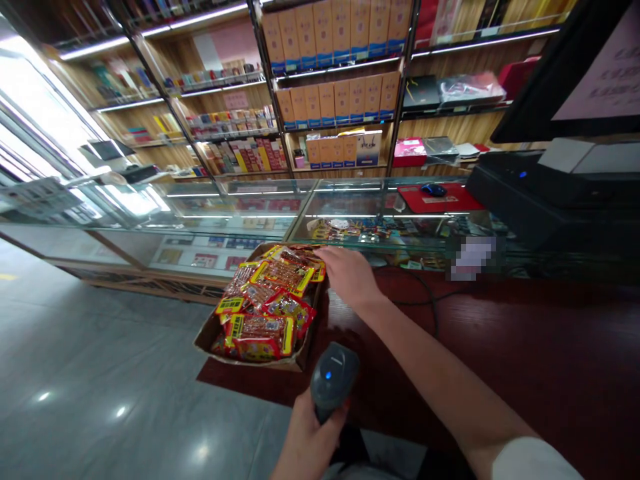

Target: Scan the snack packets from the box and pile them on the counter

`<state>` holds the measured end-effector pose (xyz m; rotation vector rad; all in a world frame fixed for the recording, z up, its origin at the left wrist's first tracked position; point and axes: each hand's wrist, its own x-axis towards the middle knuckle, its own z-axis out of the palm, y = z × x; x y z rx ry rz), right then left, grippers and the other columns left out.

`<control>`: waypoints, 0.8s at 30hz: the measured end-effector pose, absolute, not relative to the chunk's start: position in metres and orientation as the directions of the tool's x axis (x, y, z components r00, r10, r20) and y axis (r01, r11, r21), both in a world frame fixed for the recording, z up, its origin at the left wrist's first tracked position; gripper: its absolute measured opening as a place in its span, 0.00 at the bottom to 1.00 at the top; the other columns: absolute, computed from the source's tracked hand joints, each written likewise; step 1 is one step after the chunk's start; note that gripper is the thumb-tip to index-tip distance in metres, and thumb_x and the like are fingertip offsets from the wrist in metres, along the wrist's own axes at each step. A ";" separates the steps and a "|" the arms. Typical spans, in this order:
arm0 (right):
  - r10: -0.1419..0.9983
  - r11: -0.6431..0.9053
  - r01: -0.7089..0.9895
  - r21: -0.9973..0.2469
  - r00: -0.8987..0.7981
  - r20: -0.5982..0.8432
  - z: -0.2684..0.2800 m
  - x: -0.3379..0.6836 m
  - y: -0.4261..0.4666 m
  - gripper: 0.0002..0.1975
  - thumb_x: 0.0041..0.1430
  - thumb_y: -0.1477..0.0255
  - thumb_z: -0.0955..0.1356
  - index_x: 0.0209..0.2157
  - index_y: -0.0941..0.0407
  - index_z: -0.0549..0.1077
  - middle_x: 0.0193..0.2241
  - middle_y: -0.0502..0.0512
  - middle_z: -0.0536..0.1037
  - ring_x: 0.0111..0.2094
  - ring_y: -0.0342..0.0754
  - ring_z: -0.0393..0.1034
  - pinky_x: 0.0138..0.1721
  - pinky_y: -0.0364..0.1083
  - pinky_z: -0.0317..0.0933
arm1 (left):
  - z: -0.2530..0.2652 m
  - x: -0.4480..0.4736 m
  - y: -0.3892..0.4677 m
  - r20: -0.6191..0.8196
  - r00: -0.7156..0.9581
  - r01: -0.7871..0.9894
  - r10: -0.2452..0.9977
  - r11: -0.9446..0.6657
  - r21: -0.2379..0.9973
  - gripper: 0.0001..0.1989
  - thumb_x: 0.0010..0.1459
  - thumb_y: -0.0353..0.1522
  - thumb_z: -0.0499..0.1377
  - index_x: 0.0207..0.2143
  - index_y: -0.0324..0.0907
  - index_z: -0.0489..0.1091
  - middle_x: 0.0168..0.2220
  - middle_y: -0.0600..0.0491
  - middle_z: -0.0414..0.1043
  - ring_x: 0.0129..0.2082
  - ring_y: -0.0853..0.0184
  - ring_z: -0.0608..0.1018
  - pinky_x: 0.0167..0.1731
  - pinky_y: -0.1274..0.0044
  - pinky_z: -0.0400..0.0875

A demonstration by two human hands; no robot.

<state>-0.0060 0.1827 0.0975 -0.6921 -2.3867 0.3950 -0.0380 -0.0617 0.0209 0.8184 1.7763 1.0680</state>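
My left hand [315, 433] is wrapped round a dark grey barcode scanner [334, 377], which shows a small blue light on top. A shallow cardboard box [285, 365] sits in front of it at the counter's left end. Piled inside are several red and yellow clear-fronted snack packets [260, 328]. My right hand [350, 275] reaches to the box's far right corner, its fingers bent over the rim among the packets. What those fingertips grip, if anything, is hidden.
The box rests on a dark red wooden counter [400, 393]. Behind runs a glass display case [235, 207], with a mouse [433, 190] on a red mat [450, 200]. A black cable [434, 307] crosses the counter. A monitor [575, 87] and black machine [520, 207] stand at right.
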 end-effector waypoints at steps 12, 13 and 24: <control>0.579 0.813 0.392 -0.430 -0.618 0.532 0.067 0.043 0.164 0.19 0.70 0.67 0.62 0.59 0.50 0.73 0.66 0.57 0.70 0.67 0.55 0.59 0.68 0.60 0.46 | 0.014 -0.033 -0.063 -0.337 -0.436 0.055 0.834 0.399 0.915 0.20 0.53 0.49 0.63 0.28 0.41 0.68 0.17 0.59 0.62 0.17 0.71 0.65 0.19 0.79 0.59; 0.631 0.776 0.435 -0.457 -0.555 0.543 0.053 0.077 0.165 0.19 0.70 0.67 0.62 0.58 0.50 0.74 0.66 0.57 0.70 0.67 0.55 0.59 0.67 0.60 0.48 | 0.013 -0.033 -0.060 -0.351 -0.426 0.055 0.834 0.411 0.910 0.21 0.52 0.50 0.64 0.28 0.41 0.67 0.17 0.59 0.63 0.17 0.71 0.65 0.20 0.79 0.59; 0.687 -0.604 0.634 -0.482 0.721 0.088 -0.069 0.481 0.138 0.40 0.64 0.48 0.60 0.71 0.55 0.60 0.71 0.86 0.46 0.72 0.81 0.28 0.56 0.82 0.37 | 0.023 -0.001 -0.031 -0.369 -0.248 0.168 0.896 0.414 0.895 0.21 0.53 0.50 0.63 0.28 0.41 0.69 0.16 0.59 0.62 0.18 0.70 0.65 0.21 0.79 0.60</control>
